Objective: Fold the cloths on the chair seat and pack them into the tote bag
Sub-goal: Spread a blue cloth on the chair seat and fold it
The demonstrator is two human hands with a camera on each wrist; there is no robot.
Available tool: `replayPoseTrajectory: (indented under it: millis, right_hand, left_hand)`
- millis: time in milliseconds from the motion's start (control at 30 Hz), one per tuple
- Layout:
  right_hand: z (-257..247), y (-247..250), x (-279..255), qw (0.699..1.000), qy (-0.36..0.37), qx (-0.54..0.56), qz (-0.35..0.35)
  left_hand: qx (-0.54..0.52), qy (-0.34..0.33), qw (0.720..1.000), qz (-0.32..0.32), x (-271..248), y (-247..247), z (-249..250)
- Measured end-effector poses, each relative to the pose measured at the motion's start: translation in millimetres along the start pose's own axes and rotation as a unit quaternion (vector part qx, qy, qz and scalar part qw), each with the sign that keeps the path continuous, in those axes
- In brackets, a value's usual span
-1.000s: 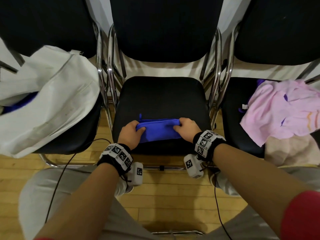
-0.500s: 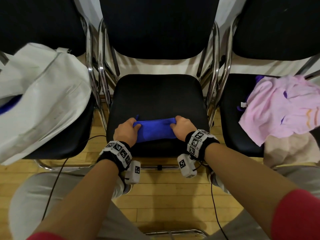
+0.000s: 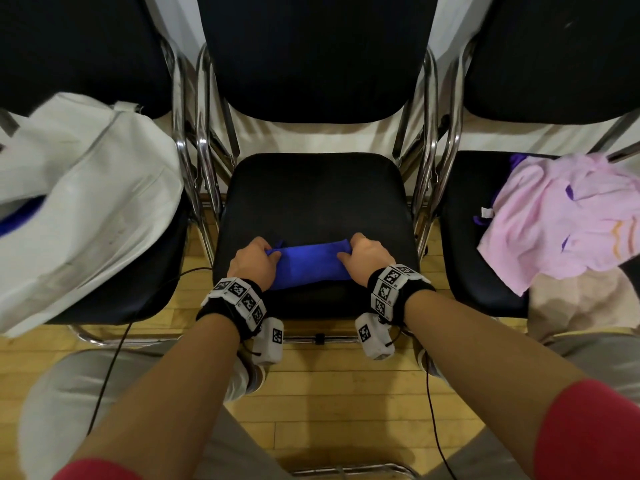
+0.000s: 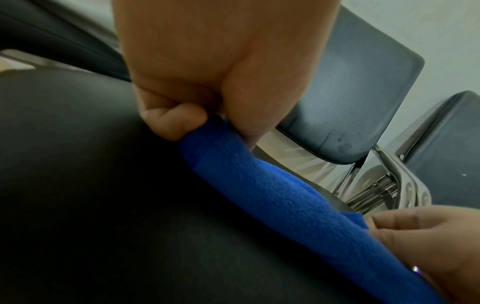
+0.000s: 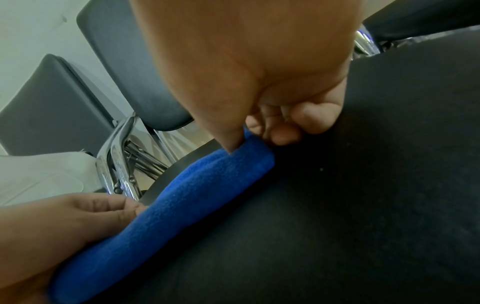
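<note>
A folded blue cloth [image 3: 306, 265] lies across the front of the middle chair's black seat [image 3: 313, 199]. My left hand [image 3: 254, 263] pinches its left end between thumb and curled fingers, as the left wrist view shows on the blue cloth [image 4: 259, 185] under my left hand [image 4: 207, 115]. My right hand [image 3: 363, 256] pinches the right end; the right wrist view has the blue cloth [image 5: 197, 197] under my right hand [image 5: 259, 131]. The white tote bag [image 3: 83, 202] lies on the left chair, with some blue showing at its mouth.
A crumpled pink cloth [image 3: 561, 220] lies on the right chair's seat over a beige cloth [image 3: 581, 299]. Chrome chair frames [image 3: 194, 174] stand between the seats. Wooden floor [image 3: 346, 393] and my knees are below.
The blue cloth has drawn a little narrower and closer to the seat's front edge between both hands. The head view has shifted slightly.
</note>
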State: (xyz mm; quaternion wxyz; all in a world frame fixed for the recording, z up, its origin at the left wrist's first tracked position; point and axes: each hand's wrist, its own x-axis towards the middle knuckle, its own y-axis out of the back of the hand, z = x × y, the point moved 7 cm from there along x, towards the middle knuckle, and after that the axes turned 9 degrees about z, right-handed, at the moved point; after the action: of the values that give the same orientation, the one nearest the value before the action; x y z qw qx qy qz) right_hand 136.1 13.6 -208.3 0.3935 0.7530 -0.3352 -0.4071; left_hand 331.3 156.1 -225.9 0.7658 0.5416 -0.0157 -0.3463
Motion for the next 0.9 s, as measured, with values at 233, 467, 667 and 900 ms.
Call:
replayPoseTrajectory:
  millis: [233, 467, 667, 900]
  right_hand:
    - [5, -5, 2, 0.996, -0.030, 0.075, -0.028]
    - [3, 10, -13, 0.949, -0.069, 0.308, 0.009]
    - [-27, 54, -38, 0.934, 0.041, 0.351, 0.053]
    - [-66, 134, -72, 0.934, 0.215, 0.267, 0.095]
  left_hand:
    - [-0.019, 0.010, 1.000, -0.017, -5, -4, -4]
    - [-0.079, -0.004, 0.997, -0.012, -24, 4, -6]
    - [-0.083, -0.010, 0.996, -0.019, -48, 24, 10]
    - [-0.090, -0.111, 0.990, 0.005, -64, 67, 77]
